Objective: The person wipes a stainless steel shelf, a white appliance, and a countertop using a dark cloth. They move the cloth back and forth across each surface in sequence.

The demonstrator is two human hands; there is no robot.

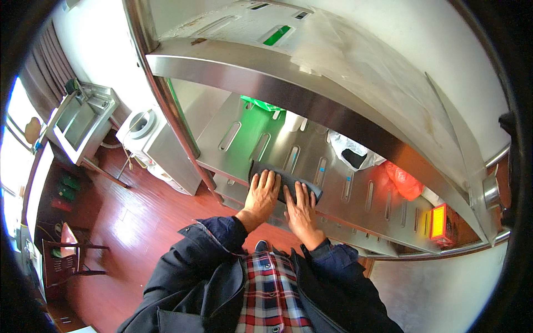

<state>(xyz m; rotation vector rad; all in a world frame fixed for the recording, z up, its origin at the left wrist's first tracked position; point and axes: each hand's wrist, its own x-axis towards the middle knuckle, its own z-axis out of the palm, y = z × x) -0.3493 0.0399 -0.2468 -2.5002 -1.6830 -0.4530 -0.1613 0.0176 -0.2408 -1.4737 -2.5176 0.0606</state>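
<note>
both hands flat on one dark, soft cloth (pixel 286 183) at the near edge of the slotted steel shelf (pixel 333 183); left hand (pixel 262 191) and right hand (pixel 300 208) lie side by side, fingers spread, pressing rather than gripping. the shelf is brushed metal with long rounded slots. above, a broad steel counter (pixel 344 72) overhangs and hides the shelf's back. further along sit one white bag (pixel 350 152), one orange bag (pixel 402 180) and one glowing orange box (pixel 441 222).
</note>
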